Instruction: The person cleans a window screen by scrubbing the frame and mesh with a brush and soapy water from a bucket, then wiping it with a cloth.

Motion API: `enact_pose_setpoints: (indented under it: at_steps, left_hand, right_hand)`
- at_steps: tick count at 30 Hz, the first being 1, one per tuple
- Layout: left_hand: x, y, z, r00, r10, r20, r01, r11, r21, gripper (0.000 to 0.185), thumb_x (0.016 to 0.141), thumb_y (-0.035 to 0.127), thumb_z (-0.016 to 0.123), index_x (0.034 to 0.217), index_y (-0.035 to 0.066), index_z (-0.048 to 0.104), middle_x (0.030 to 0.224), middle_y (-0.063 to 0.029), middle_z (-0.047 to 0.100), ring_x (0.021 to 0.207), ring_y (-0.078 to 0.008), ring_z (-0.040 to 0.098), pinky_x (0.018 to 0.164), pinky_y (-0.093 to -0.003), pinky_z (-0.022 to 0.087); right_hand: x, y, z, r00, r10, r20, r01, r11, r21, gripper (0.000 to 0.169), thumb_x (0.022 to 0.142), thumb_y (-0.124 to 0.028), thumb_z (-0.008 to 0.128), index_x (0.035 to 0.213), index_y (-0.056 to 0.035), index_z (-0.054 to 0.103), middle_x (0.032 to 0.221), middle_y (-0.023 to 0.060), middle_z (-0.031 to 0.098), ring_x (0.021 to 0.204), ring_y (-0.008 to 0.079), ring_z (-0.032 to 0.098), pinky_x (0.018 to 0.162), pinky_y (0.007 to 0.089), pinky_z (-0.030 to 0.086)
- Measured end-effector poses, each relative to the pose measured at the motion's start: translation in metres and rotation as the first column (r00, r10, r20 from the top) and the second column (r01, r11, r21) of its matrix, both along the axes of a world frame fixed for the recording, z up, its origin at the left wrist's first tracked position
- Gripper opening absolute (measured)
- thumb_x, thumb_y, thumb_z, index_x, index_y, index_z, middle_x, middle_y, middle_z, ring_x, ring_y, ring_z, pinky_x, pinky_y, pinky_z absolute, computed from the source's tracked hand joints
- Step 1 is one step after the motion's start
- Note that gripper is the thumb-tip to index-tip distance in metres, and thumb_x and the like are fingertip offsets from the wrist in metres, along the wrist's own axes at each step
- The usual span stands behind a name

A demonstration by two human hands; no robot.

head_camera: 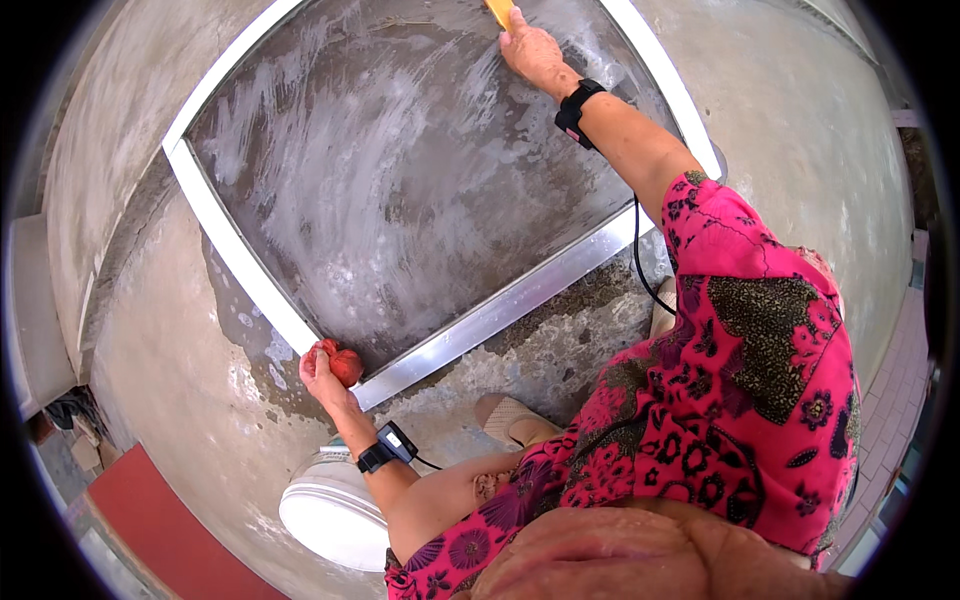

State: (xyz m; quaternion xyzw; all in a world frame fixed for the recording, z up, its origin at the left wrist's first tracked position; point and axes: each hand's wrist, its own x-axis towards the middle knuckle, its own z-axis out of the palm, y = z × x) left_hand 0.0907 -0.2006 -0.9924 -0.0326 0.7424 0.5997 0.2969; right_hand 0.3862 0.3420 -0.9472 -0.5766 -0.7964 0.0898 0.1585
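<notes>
A framed panel (420,172) lies before me, its dark, see-through sheet wet and streaked with whitish suds; I cannot tell whether it is glass or mesh. Pale metal rails (510,296) edge it. My left hand (324,379) grips a crumpled red cloth or bag (346,366) at the frame's near left corner. Stretched over the far part of the panel, my right hand (534,52) is closed around a yellow tool (500,12). The upper picture edge cuts off the rest of that tool, so its working end is hidden.
A white bucket (334,517) stands beside my left forearm. Wet patches (262,352) mark the concrete floor around the near left corner. My shod foot (510,416) is close to the near rail. A black cable (641,255) hangs by my right arm. A red board (165,525) lies lower left.
</notes>
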Motion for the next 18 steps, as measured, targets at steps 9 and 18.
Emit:
enact_pose_setpoints:
  at_steps: [9,18]
  left_hand:
    - [-0.007,-0.021,-0.008,1.000,0.003,0.020,-0.004,0.997,0.080,0.037,0.090,0.009,0.062,0.124,0.001,0.047,0.115,-0.0110,0.059,0.102,-0.0217,0.060,0.085,-0.0353,0.053]
    - [-0.002,0.011,-0.011,0.994,0.083,-0.074,-0.083,0.996,0.012,0.022,0.088,0.009,0.060,0.106,-0.005,0.060,0.098,-0.0143,0.067,0.084,-0.0231,0.066,0.072,-0.0352,0.057]
  right_hand:
    - [-0.143,-0.230,-0.001,0.483,0.869,-0.104,-0.870,0.463,-0.169,0.059,0.092,-0.023,0.054,0.144,-0.0036,0.033,0.079,0.0176,0.062,0.076,0.0350,0.062,0.068,0.0429,0.052]
    - [0.041,0.003,0.032,0.991,-0.001,0.135,-0.007,0.998,0.064,0.057,0.093,-0.036,0.053,0.142,-0.0136,0.033,0.095,0.0237,0.066,0.091,0.0408,0.064,0.081,0.0500,0.051]
